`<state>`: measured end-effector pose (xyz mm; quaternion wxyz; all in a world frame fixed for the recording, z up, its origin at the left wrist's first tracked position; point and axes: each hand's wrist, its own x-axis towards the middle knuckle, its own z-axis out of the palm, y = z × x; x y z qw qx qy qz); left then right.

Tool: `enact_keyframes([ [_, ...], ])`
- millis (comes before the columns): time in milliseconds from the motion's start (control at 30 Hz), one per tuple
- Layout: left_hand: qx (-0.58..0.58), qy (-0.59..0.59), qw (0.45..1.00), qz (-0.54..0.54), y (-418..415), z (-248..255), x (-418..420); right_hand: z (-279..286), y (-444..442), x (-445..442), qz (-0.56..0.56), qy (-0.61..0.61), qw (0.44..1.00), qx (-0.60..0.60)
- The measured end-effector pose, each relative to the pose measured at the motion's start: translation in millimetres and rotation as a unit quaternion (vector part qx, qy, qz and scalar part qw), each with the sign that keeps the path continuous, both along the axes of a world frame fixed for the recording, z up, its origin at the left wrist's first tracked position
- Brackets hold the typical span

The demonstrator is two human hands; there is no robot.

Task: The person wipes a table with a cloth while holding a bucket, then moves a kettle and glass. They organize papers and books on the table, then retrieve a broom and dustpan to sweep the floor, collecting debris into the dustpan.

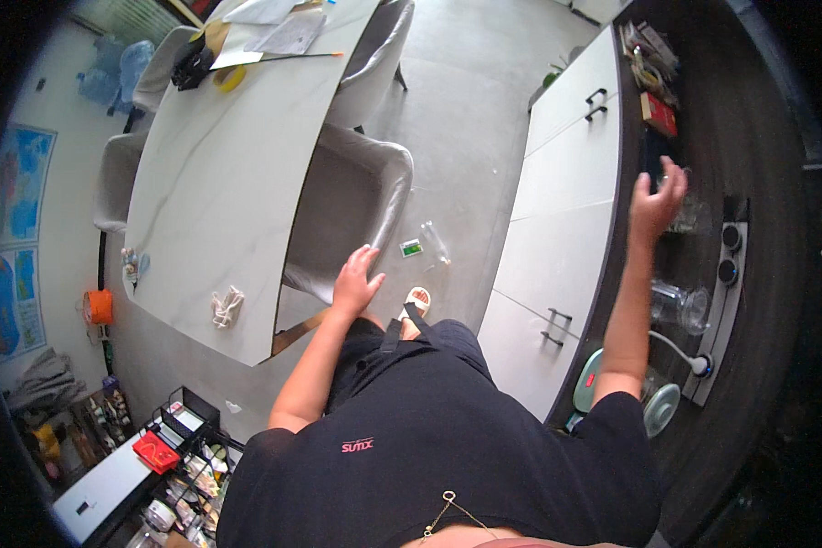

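Observation:
My right hand (657, 202) is stretched over the dark countertop (774, 288), thumb apart from the curled fingers. Just beyond its fingertips lies a black object (657, 147), too dark to make out, and past that a red box (659, 114). Clear containers stand to the right of the hand and forearm, among them a clear plastic jar (678, 305). My left hand (356, 282) hangs in the air with loosely spread fingers and nothing in it. Below or beside it is the rim of a grey upholstered chair (397, 171); contact cannot be told.
A marble-patterned table (226, 171) is on the left, bearing yellow tape (229, 79), papers and a crumpled white cloth (227, 307). A clear bottle (436, 241) and a green-and-white packet (411, 247) lie on the floor. White cabinets (555, 205) line the right. A plugged-in white cable (678, 353) crosses the countertop.

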<state>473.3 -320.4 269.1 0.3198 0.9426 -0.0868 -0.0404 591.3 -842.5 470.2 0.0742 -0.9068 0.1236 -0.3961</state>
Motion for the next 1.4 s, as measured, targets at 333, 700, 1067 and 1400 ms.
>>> enact_keyframes([
  [333, -0.042, 0.298, 0.949, 0.094, 10, -15, 69, -250, 260, 77, 0.296, 0.475, 0.737, 0.379],
  [700, -0.046, 0.258, 0.957, 0.121, -41, -30, 230, -250, 258, 170, 0.353, 0.746, 0.371, 0.426],
  [1067, 0.063, 0.400, 0.911, 0.072, -63, -2, 367, -221, 188, 427, 0.227, 0.640, 0.456, 0.576],
  [1400, -0.057, 0.395, 0.849, 0.346, -108, 53, 426, -217, 183, 653, 0.334, 0.713, 0.436, 0.436],
])
